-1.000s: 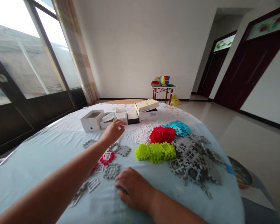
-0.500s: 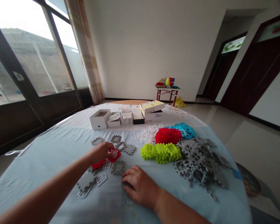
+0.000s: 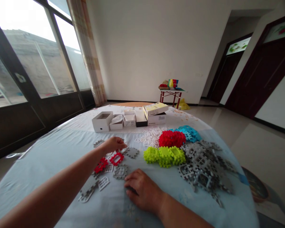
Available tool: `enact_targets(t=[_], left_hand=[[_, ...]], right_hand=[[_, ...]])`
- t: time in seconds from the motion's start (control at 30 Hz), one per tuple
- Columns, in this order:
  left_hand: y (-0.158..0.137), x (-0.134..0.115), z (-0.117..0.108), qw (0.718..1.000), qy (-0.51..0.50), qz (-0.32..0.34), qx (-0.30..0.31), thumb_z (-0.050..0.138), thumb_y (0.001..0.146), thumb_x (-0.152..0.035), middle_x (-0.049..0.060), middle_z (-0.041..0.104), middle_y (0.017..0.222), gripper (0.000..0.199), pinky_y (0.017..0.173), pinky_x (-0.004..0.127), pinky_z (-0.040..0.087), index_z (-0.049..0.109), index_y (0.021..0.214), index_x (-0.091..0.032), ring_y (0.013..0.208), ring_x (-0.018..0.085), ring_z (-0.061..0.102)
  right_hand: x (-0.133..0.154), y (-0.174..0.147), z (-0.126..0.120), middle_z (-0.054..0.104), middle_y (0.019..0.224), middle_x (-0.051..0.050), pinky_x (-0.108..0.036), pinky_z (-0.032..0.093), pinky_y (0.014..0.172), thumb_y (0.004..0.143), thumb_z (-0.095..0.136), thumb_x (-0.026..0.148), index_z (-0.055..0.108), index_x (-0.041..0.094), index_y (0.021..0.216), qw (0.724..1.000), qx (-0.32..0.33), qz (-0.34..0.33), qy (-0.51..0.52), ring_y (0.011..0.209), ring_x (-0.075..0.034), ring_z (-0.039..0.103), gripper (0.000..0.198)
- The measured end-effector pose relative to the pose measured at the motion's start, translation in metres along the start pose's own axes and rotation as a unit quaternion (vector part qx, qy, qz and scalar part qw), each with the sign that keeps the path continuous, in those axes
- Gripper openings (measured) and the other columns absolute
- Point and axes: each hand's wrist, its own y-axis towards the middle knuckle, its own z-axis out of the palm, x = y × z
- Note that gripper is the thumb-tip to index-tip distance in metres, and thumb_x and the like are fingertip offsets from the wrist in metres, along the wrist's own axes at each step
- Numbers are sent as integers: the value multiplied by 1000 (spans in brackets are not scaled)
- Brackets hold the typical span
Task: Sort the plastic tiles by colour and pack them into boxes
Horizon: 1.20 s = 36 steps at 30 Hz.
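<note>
My left hand (image 3: 115,144) reaches over the small group of loose plastic building pieces, its fingers pinched together. What lies in the pinch, if anything, is too small to make out. Just below it lie a red square frame (image 3: 117,158) and a second red piece (image 3: 101,165). Beside its fingertips is a flat grey toothed plate (image 3: 132,152). My right hand (image 3: 142,190) rests on the cloth with bent fingers, the thumb apart, holding nothing visible. Near its fingertips lies a grey toothed piece (image 3: 120,171); a white window piece (image 3: 103,183) is farther left.
Piles of lime-green (image 3: 164,155), red (image 3: 172,138), blue (image 3: 188,133), white (image 3: 151,136) and grey pieces (image 3: 204,164) cover the right side of the table. Several small boxes (image 3: 102,121) stand in a row at the back. A tablecloth (image 3: 61,152) covers the round table.
My left hand has moved up and right, off the red frame, which now lies uncovered on the cloth. My right hand has stayed in place.
</note>
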Motion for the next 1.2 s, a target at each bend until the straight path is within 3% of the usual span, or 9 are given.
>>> enact_targets(t=[0.1, 0.17, 0.23, 0.43, 0.6, 0.77, 1.0, 1.1, 1.2], left_hand=[[18, -26, 13, 998, -46, 24, -25, 57, 66, -56, 5, 67, 71, 47, 47, 22, 38, 61, 86, -14, 55, 12, 57], [26, -42, 18, 996, -65, 48, -41, 52, 71, -55, 8, 68, 92, 56, 56, 22, 44, 53, 111, -16, 70, 12, 62], [30, -49, 18, 995, -59, 61, -55, 51, 72, -54, 9, 67, 98, 61, 61, 23, 45, 47, 119, -16, 77, 14, 63], [4, -22, 2, 992, 59, 69, -83, 61, 61, -55, 6, 67, 80, 48, 65, 30, 42, 65, 90, -17, 71, 20, 60], [-32, 6, -11, 975, 205, 59, -60, 56, 63, -59, 4, 67, 80, 48, 61, 28, 39, 66, 91, -21, 69, 19, 59], [-47, 14, -4, 951, 307, 24, -24, 53, 64, -60, 6, 66, 80, 46, 59, 28, 36, 64, 82, -19, 72, 21, 58], [-43, 17, 1, 949, 315, 23, -14, 60, 58, -51, 5, 63, 74, 36, 57, 28, 34, 63, 76, -20, 67, 21, 56], [-36, 13, -2, 952, 298, 50, -46, 59, 61, -48, 5, 63, 79, 38, 63, 29, 38, 64, 87, -21, 72, 21, 56], [-25, -12, 0, 959, 249, 106, -87, 61, 62, -46, 6, 62, 92, 48, 72, 30, 42, 60, 102, -20, 81, 22, 57]], right_hand=[[-1, -1, 1, 62, 103, -6, -27, 37, 92, 79, 55, 19, 63, 16, 95, 1000, 8, -6, -10, 98, -17, 51, 18], [-2, -1, 0, 62, 104, -7, -28, 37, 92, 79, 55, 19, 62, 16, 96, 1000, 9, -10, -17, 98, -18, 51, 18], [-3, -1, 0, 62, 104, -7, -29, 37, 92, 79, 55, 19, 61, 15, 96, 1000, 7, -16, -21, 98, -19, 51, 19], [0, 1, -1, 63, 102, -7, -27, 37, 93, 78, 56, 17, 63, 15, 95, 1000, 5, -9, -14, 98, -17, 52, 19], [1, 1, -2, 62, 102, -7, -27, 37, 92, 79, 56, 19, 64, 15, 96, 1000, 2, -3, 6, 98, -17, 52, 19], [1, 0, -3, 62, 103, -7, -28, 36, 93, 81, 54, 21, 63, 16, 98, 1000, 10, 0, 1, 100, -17, 51, 20], [1, 2, -3, 63, 105, -7, -27, 35, 93, 79, 56, 21, 64, 15, 97, 1000, 16, -6, -22, 100, -17, 53, 21], [-1, 4, -2, 63, 106, -6, -27, 34, 94, 79, 56, 21, 63, 17, 97, 999, 22, -9, -35, 101, -17, 53, 20], [-1, 6, -2, 64, 104, -6, -27, 33, 95, 78, 57, 21, 62, 16, 95, 998, 37, -15, -50, 101, -16, 54, 19]])
